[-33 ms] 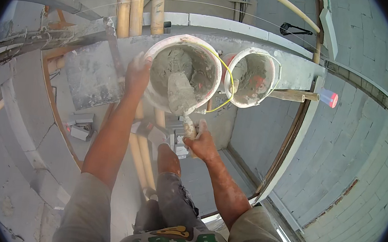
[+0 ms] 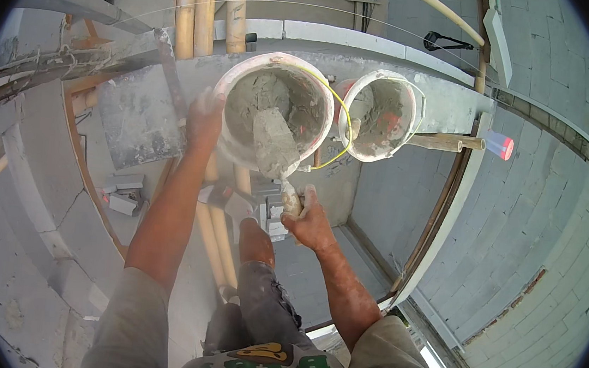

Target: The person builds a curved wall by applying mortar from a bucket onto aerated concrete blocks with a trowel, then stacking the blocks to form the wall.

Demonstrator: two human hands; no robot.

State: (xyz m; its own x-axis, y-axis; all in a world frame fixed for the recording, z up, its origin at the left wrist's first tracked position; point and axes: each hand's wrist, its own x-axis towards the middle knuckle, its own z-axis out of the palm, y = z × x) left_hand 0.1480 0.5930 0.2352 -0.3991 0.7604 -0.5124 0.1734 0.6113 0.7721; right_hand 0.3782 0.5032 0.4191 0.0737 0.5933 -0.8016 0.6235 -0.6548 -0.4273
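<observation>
Our right hand (image 2: 310,227) grips trowel (image 2: 275,143) by handle (image 2: 292,201); left hand (image 2: 205,115) touches bucket (image 2: 278,57), grip unclear. Mortar (image 2: 267,89) likely heavy, soft.

My left hand (image 2: 205,118) touches the large bucket (image 2: 274,59) at its rim. My right hand (image 2: 313,223) grips a trowel (image 2: 274,142) over grey mortar (image 2: 247,101).

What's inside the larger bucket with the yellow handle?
Grey paste, partly under the trowel held in the right hand. Paste hides the bottom of the bucket; the trowel covers some paste.
</observation>
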